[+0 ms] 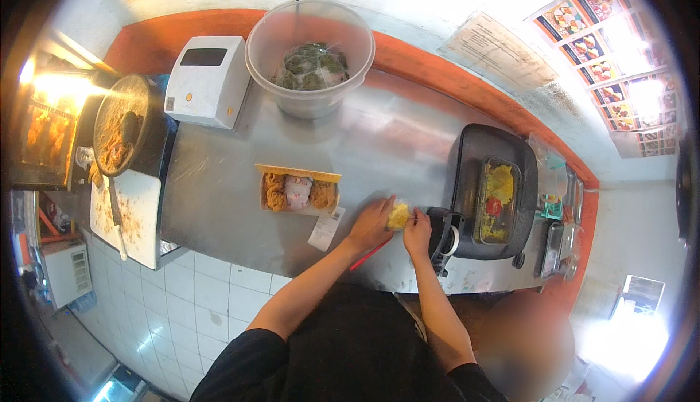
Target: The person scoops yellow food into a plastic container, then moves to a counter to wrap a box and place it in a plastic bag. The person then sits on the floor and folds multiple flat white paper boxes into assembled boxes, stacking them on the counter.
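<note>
Both of my hands meet over the steel counter around a small clear packet of yellow food. My left hand closes on its left side, and the fingers of my right hand pinch its right edge. Whether the packet is a bag or a cup is hard to tell. To the left sits an open paper box holding pieces of fried chicken on either side of a white wrapped bundle. A paper receipt lies by the box, near my left wrist. Something thin and red shows beneath my left forearm.
Close by my right hand stands a black device with a white roll. Behind it, a black pan holds a glass dish with yellow food. A clear bucket, white printer and cutting board with knife stand further left.
</note>
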Tool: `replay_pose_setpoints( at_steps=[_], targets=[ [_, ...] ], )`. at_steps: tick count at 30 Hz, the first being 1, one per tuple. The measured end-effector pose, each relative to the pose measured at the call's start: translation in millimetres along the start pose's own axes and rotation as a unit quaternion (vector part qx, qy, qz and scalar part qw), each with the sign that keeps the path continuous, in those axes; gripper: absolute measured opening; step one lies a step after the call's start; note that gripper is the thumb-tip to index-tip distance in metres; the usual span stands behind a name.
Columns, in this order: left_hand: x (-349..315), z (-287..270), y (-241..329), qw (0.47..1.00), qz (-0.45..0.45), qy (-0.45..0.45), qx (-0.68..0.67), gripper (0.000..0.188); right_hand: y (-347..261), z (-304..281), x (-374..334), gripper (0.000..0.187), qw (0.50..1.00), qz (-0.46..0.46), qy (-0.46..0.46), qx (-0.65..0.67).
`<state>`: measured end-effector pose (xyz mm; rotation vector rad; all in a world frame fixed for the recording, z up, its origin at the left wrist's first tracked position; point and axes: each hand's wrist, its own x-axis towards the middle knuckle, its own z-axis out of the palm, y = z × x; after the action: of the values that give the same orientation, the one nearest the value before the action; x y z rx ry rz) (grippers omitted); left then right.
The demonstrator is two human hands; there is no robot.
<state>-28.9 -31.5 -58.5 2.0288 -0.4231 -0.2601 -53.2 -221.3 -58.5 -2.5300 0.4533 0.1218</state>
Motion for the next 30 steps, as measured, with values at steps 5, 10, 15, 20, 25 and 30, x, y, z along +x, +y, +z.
replay_pose_setpoints(
  at_steps=[5, 10, 15, 20, 25, 30],
  targets=[
    [-0.8, -9.0, 2.6, 1.0, 0.009, -0.019, -0.012, 0.096, -15.1, -2.5, -11.0, 0.041, 0.998, -0.041, 0.03, -0.037],
    [-3.8, -25.5, 12.2, 0.998, 0.018, -0.051, -0.022, 0.09, -20.9, -19.7, -11.8, 0.047, 0.998, -0.059, -0.005, 0.037],
    [-1.9, -18.7, 10.1, 0.997, 0.0, -0.072, 0.018, 0.09, -29.6, -34.5, -8.4, 0.06, 0.993, -0.045, -0.107, 0.033],
    [-1.1, 9.9, 4.4, 0.955, 0.104, -0.016, 0.279, 0.083, -25.3, -22.7, -9.8, 0.061, 0.985, -0.153, -0.082, 0.018],
    [-1.2, 5.4, 2.0, 0.967, 0.154, 0.017, 0.202, 0.07, -11.4, -11.8, -7.5, 0.054, 0.972, -0.228, -0.051, -0.032],
    [2.9, -0.2, 4.2, 0.977, 0.119, -0.061, 0.163, 0.072, 2.0, -17.5, 4.1, 0.051, 0.965, -0.25, -0.08, 0.009]
  ],
)
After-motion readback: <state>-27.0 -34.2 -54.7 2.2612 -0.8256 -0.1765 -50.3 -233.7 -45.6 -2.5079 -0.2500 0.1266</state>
